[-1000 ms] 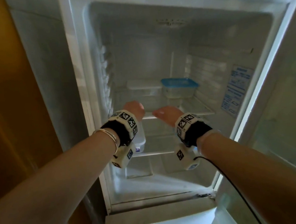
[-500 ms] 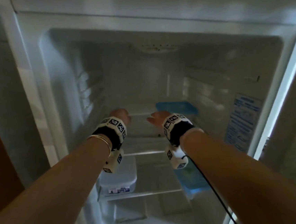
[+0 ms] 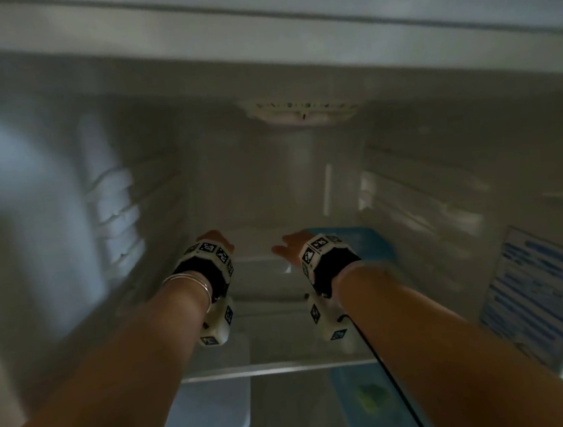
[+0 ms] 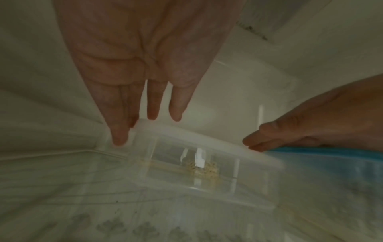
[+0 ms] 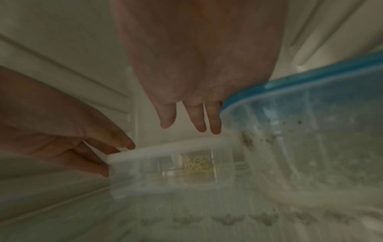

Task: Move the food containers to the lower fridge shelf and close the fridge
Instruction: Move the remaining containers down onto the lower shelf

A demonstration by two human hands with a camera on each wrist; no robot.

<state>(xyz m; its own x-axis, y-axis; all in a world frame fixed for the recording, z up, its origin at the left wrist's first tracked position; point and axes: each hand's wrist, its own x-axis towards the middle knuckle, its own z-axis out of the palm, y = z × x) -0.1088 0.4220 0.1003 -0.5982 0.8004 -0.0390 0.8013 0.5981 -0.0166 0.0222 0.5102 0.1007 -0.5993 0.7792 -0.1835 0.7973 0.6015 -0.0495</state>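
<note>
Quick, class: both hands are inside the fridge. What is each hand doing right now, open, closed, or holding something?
Left hand: open, fingers straight, reaching the left end of the white-lidded container, no grip.
Right hand: open, fingers straight above the same container, holding nothing.

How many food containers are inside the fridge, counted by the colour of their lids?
White lid: 2 (upper white-lidded container, lower white-lidded container)
Blue lid: 2 (upper blue-lidded container, lower blue-lidded container)
Total: 4
</note>
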